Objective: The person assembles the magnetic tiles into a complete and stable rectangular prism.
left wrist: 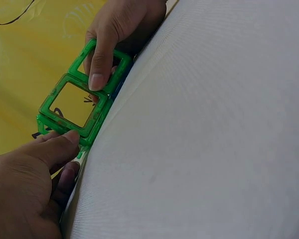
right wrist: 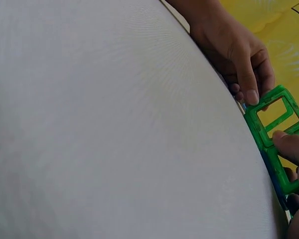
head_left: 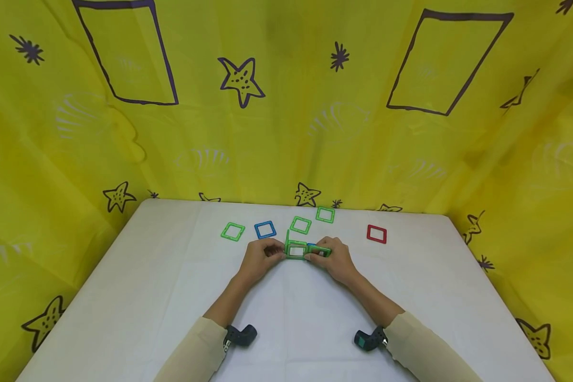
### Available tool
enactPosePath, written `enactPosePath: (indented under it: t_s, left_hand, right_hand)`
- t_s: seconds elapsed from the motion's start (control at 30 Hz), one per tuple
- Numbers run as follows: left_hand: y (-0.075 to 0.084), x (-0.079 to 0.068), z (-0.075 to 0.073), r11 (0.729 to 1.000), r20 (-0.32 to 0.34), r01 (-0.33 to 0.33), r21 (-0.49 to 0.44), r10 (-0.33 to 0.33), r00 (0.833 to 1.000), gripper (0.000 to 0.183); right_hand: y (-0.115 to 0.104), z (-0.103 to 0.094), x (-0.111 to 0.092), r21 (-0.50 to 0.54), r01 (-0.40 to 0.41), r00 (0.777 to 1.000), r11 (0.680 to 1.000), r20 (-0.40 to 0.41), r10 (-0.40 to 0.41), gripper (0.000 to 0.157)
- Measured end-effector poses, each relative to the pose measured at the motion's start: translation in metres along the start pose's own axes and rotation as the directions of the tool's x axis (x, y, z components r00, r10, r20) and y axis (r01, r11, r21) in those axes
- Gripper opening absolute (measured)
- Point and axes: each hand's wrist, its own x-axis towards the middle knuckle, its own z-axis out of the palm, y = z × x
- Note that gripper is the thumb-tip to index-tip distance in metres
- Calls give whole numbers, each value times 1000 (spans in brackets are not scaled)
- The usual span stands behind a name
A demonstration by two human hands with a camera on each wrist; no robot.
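Note:
Green square magnetic tiles (head_left: 296, 258) are joined into a small box-like structure between the hands at the middle of the table. One thin green tile (head_left: 287, 237) stands up at its left side. My left hand (head_left: 260, 260) pinches the structure's left end, thumb on the near corner. On the right, my right hand (head_left: 336, 261) pinches another green tile (left wrist: 124, 64) beside the box, its thumb across the frame and fingers behind. A blue tile (right wrist: 271, 172) shows as an edge beneath that green one, mostly hidden.
Behind the hands, loose tiles lie flat on the white table (head_left: 172, 297): a green tile (head_left: 224, 229), a blue tile (head_left: 262, 223), two more green tiles (head_left: 303, 218) and a red tile (head_left: 376, 241) at the right. A yellow patterned curtain (head_left: 286, 132) surrounds the table's back and sides.

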Motion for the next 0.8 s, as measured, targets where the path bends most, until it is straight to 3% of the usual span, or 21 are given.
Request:
enactPosePath:
  t_s: [0.37,0.57,0.8]
  left_hand:
    - [0,1,0,1000,-1,-10,-4,10,1000,15]
    - [0,1,-1,1000,0,2,-6,-2,1000,14]
    - [-1,0,0,1000,2,3,-18,-3,1000,15]
  right_hand:
    - [1,0,0,-22,38,999,999,4,-38,15]
    - [-1,-3,-1,-13,46,999,999,15,-46,34]
    - [1,-15,-6,31,39,997,999,66,-41,41]
